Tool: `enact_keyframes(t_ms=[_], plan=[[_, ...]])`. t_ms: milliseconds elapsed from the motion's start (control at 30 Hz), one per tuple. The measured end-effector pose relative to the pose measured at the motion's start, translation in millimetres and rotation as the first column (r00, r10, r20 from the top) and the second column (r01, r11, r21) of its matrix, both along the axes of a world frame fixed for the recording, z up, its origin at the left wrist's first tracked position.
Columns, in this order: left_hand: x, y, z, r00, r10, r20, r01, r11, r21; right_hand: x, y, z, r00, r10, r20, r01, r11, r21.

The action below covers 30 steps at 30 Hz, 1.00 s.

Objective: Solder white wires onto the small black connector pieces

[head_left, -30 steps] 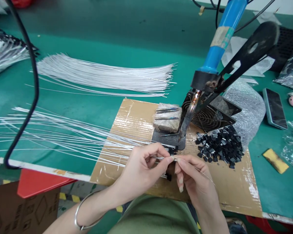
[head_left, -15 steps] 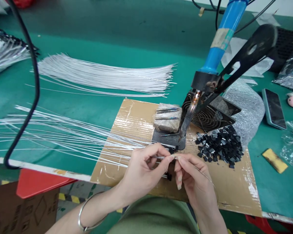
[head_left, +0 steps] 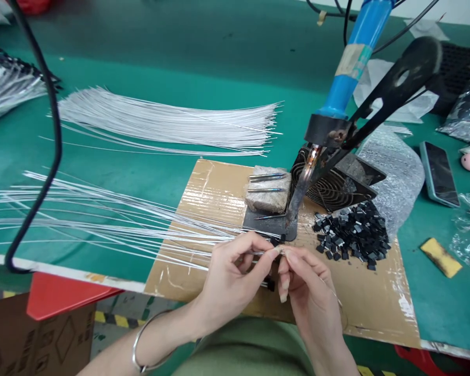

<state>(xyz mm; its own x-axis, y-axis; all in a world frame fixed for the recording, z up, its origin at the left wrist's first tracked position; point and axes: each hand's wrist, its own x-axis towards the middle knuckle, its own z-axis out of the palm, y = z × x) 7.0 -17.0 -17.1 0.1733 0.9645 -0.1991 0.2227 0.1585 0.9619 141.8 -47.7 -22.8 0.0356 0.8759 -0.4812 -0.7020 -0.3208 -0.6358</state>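
Observation:
My left hand (head_left: 235, 279) is closed, thumb and forefinger pinching a white wire (head_left: 257, 253) near its end. Against those fingertips, my right hand (head_left: 313, 284) is closed in a pinch as well. A thin silvery strand (head_left: 336, 297) curves out by its outer edge; the fingers cover what lies at the pinch. Partly hidden behind the hands are several wires with black connectors (head_left: 271, 285) on their ends. Loose white wires (head_left: 141, 219) stretch left from there. Just beyond my hands, a soldering iron (head_left: 303, 183) with a blue handle points down in a black holder.
On the cardboard sheet (head_left: 196, 193) are a sponge block (head_left: 268, 198) with metal tips, a black fan (head_left: 325, 183) and a heap of black connectors (head_left: 354, 230). Behind lies a white wire bundle (head_left: 168, 120). A black cable (head_left: 57, 125) hangs at left; a phone (head_left: 438, 172) lies right.
My right hand has turned slightly and shifted a little left, and less of the thin strand shows beside it. The two hands' fingertips stay together at the wire end.

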Motion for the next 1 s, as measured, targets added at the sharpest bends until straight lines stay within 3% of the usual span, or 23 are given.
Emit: enact_keyframes(t_ms=[200,500,767,1000], plan=[[0.9,5.1,4.9,0.997,0.010,0.080,-0.003,0.996,-0.090,4.7,-1.8,-3.2,0.998,0.015,0.066,-0.018,0.999,0.044],[1.3,6.0,5.9,0.995,0.010,0.097,-0.005,0.999,-0.052,9.0,-15.2,-12.8,0.917,-0.024,0.398,-0.051,0.983,0.177],[-0.9,4.3,5.6,0.995,0.004,0.101,0.000,0.999,-0.043,10.6,-12.9,-13.2,0.910,-0.025,0.415,-0.056,0.982,0.182],[-0.6,2.0,4.9,0.997,-0.007,0.078,0.010,0.999,-0.031,10.6,-11.4,-12.1,0.946,-0.009,0.323,-0.041,0.989,0.146]])
